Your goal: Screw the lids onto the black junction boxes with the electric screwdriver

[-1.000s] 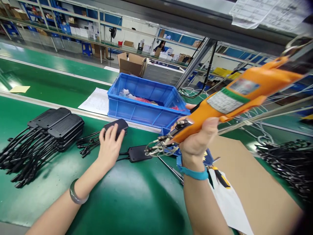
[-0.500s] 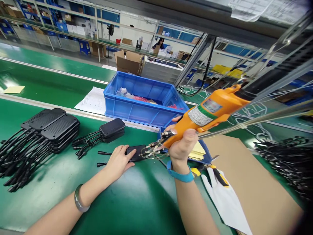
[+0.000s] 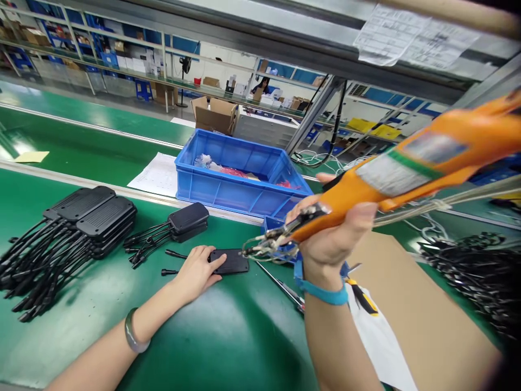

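Observation:
My right hand [image 3: 337,239] is wrapped round an orange electric screwdriver [image 3: 407,168] that hangs from above, with its metal tip pointing left and down. Just below that tip a flat black box with cables [image 3: 230,261] lies on the green belt [image 3: 228,336]. My left hand [image 3: 195,274] rests on the left end of this box, fingers laid flat. Two more black boxes [image 3: 188,220] are stacked a little behind it.
A large pile of black boxes with cables [image 3: 77,222] lies at the left. A blue crate [image 3: 240,179] stands behind, beside a paper sheet [image 3: 157,174]. Brown cardboard [image 3: 419,315], a white sheet [image 3: 378,336] and a bundle of black cables [image 3: 480,271] lie at the right.
My left hand left the stacked boxes and came down onto the single box. The right hand with the screwdriver dipped to the box, then rose and swung right again.

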Available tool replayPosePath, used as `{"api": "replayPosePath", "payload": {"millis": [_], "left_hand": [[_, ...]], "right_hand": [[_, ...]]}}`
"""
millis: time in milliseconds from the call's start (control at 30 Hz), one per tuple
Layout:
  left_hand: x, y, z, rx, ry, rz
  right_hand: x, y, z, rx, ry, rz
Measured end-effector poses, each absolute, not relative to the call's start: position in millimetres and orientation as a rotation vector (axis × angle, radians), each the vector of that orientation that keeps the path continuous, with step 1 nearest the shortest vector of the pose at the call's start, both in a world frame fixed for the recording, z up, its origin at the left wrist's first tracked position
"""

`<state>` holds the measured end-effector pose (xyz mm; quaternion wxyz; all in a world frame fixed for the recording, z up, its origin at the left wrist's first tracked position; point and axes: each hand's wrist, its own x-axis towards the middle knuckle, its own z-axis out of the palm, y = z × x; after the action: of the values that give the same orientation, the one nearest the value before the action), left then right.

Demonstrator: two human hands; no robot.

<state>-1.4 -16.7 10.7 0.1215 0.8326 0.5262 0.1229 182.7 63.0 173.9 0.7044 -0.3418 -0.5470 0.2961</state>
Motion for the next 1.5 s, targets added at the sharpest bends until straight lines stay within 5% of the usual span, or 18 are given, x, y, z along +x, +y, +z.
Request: {"api": "replayPosePath", "payload": {"millis": [167, 533, 1033, 1500], "left_hand": [[-3.7, -20.3, 10.7, 2.426, 1.567, 0.348], [0.4, -20.6, 7.6, 2.422, 1.642, 0.34], [0.2, -20.2, 7.8, 2.449, 1.646, 0.346], [11.9, -19.5, -3.3, 2.498, 1.671, 0.326]], "right_hand": [[175.5, 83.5, 194.3, -0.621, -1.197, 0.633], [168.6, 90.2, 128.9, -0.784, -1.258, 0.688], [165.0, 83.6, 114.4, -0.737, -1.242, 0.751], [134.6, 71.3, 195.1, -0.671, -1.223, 0.677]]}}
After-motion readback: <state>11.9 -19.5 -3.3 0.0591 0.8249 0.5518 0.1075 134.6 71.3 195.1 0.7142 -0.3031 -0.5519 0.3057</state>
